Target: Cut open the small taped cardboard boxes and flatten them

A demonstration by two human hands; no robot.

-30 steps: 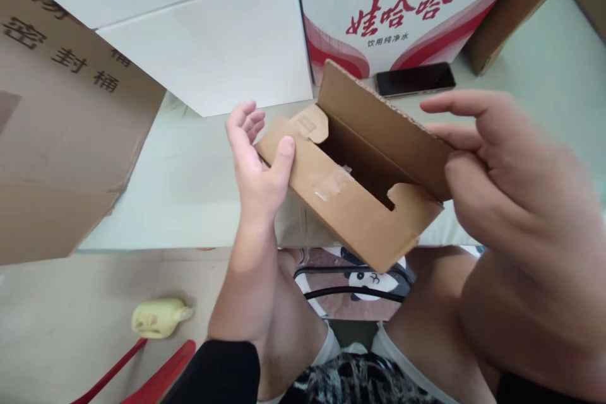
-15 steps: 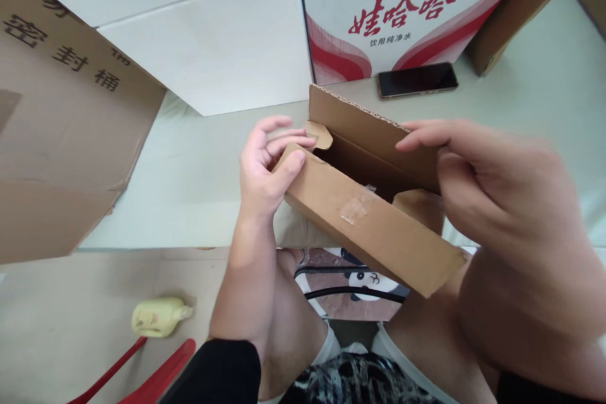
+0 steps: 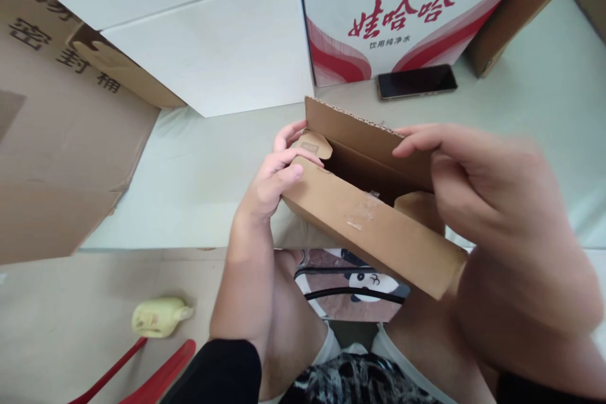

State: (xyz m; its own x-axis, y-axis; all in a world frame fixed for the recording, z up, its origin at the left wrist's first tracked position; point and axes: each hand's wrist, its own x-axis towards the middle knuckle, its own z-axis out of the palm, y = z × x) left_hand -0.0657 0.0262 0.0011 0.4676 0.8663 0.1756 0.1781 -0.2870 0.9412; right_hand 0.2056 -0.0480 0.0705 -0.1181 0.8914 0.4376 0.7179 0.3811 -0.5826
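Your left hand (image 3: 267,186) is closing more fully around the left end of the small cardboard box (image 3: 379,227), its fingers wrapping over that end instead of standing off it as a second ago, so the hold is looking steadier. Your right hand (image 3: 492,183), mostly curled, is pinching the raised flap (image 3: 360,139), leaving the box gaping between your hands. Beyond them, a phone (image 3: 417,82) is lying before a white carton (image 3: 402,16).
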